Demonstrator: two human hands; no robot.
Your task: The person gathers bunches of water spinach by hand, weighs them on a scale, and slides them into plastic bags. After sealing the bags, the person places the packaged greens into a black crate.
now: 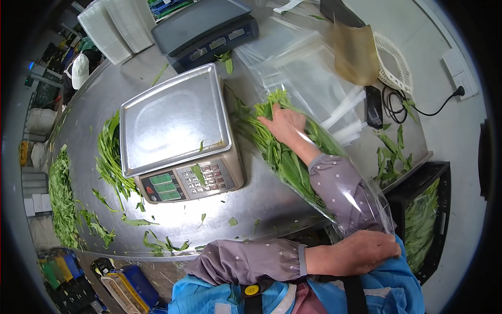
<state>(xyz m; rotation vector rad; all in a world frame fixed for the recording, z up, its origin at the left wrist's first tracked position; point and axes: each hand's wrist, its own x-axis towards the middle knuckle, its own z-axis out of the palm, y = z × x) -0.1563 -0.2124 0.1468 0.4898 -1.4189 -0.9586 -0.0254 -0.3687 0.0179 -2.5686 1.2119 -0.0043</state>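
Note:
A long bunch of leafy greens [290,170] lies slantwise on the metal table inside a clear plastic bag [379,201], stems toward the far end. My right hand [285,124] is inside the bag with its sleeved forearm, thumb and fingers gripping the stems near the far end. My left hand [361,253] is closed close to my body, at the near edge of the bag, palm side hidden. Left of the bunch stands a scale [175,120] with a bare metal tray and several leaf scraps on its keypad.
Flat plastic bags [300,63], a second scale [204,34] and white trays [117,26] are at the back. A phone [373,107], cable and white basket [392,65] lie right. More greens [64,199] are left; a black crate [426,220] stands right. A person's white cap [80,70] shows far left.

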